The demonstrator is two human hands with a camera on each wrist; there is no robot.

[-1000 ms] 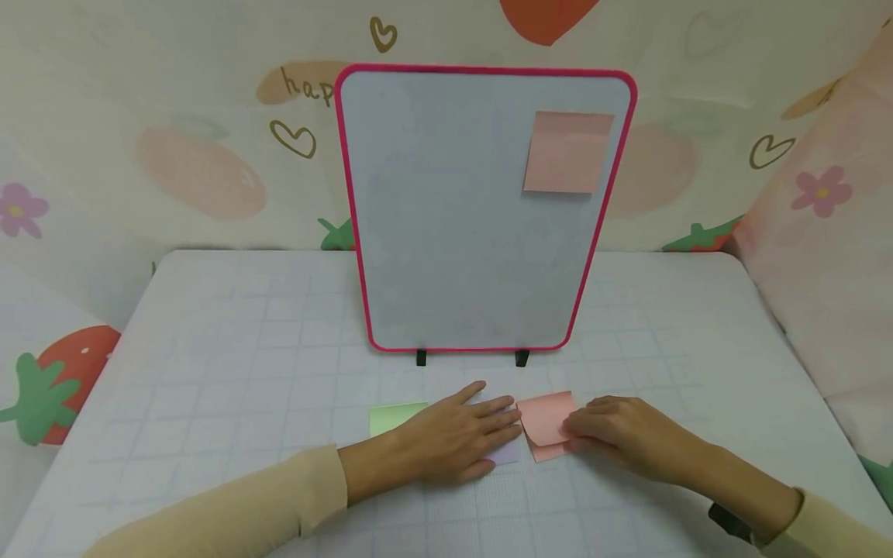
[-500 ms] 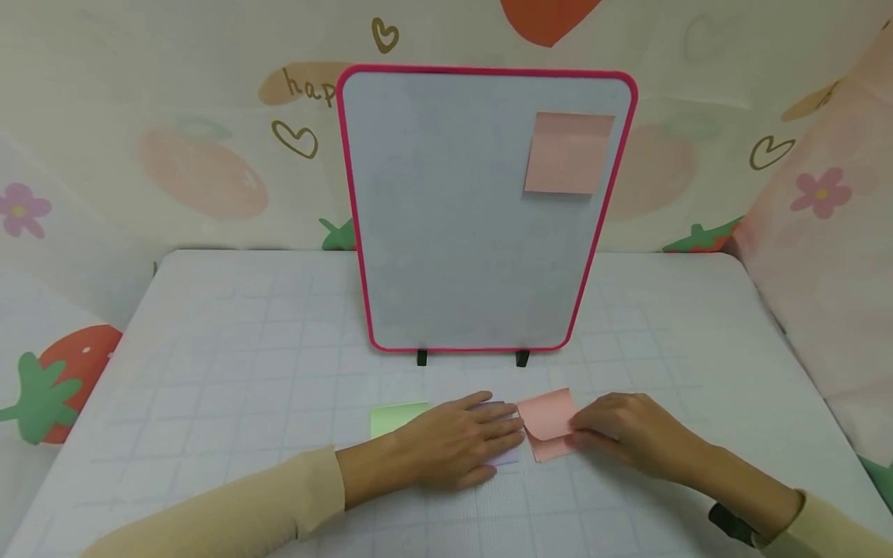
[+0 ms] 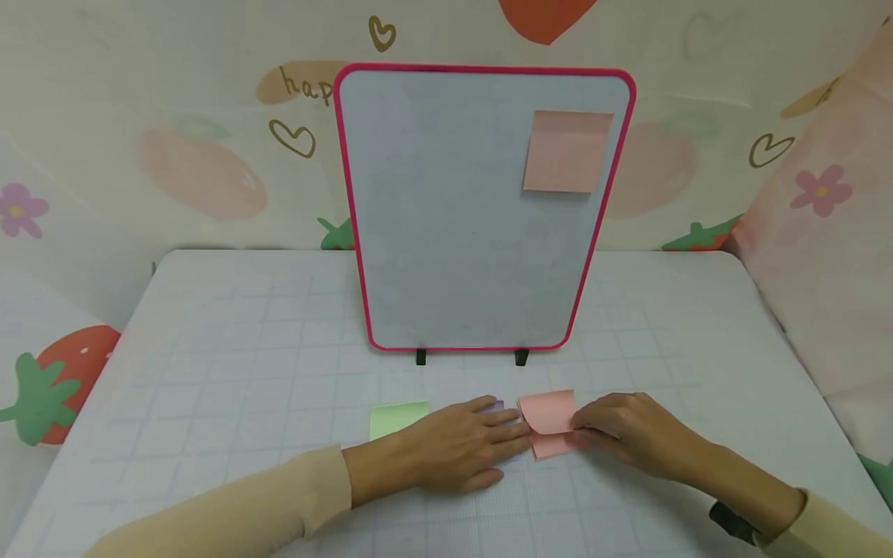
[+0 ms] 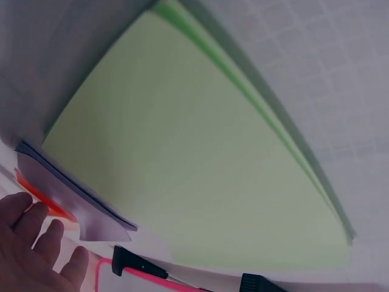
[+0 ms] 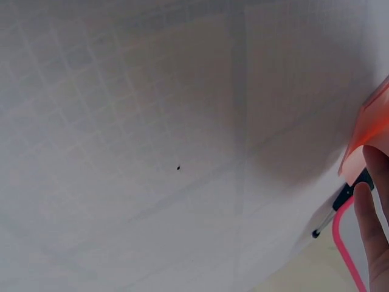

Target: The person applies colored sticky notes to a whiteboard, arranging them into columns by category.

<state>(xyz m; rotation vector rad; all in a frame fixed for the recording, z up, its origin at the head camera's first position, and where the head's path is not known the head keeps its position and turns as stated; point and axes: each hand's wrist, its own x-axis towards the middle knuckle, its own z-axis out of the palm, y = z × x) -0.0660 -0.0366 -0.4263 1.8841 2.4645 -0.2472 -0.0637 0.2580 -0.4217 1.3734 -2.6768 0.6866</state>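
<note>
A pad of pink sticky notes [image 3: 554, 447] lies on the table between both hands. Its top pink sticky note [image 3: 547, 409] bows up from the sheets below. My right hand [image 3: 631, 434] pinches that note at its lower right edge, fingers bent. Over the purple sticky-note pad [image 3: 498, 405] my left hand [image 3: 460, 447] lies flat with fingers spread, the tips at the pink pad's left edge. The purple pad is mostly covered in the head view. Left of it sits a green sticky-note pad [image 3: 396, 418], large in the left wrist view, partly under the left forearm.
Behind the pads stands a whiteboard [image 3: 453, 232] with a pink frame, on black feet [image 3: 421, 357]. One pink sticky note [image 3: 568, 151] is stuck at its upper right. A white gridded cloth covers the table [image 3: 230, 349]; a patterned wall rises behind.
My left hand has shifted slightly right, its fingertips now reaching the pink pad. The right hand has moved slightly right, still pinching the top pink note.
</note>
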